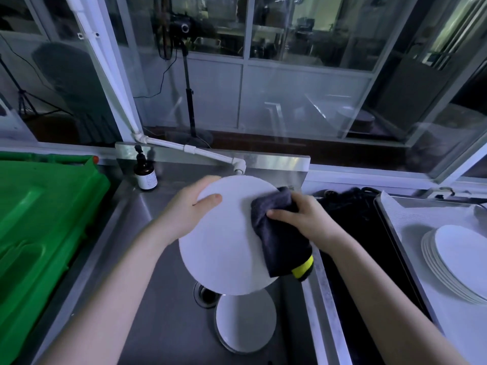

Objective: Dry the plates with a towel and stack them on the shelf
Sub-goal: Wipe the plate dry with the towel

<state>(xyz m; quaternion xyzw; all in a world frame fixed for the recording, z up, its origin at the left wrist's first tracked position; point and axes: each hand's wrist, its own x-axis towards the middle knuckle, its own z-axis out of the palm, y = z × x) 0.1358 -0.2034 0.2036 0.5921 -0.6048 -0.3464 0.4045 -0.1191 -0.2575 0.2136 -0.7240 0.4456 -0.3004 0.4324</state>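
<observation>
Gripping the plate (226, 241) by its rim, the left hand (184, 209) steadied it while the right hand (303, 217) clutched the towel (279, 233) against it; dried plates (458, 262) sat stacked, more (245, 322) waited in the sink (158, 299).

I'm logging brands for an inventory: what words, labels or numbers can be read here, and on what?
None legible.
The brown bottle has a pale label, print too blurred to read.
The towel has a yellow band with no lettering visible.
</observation>
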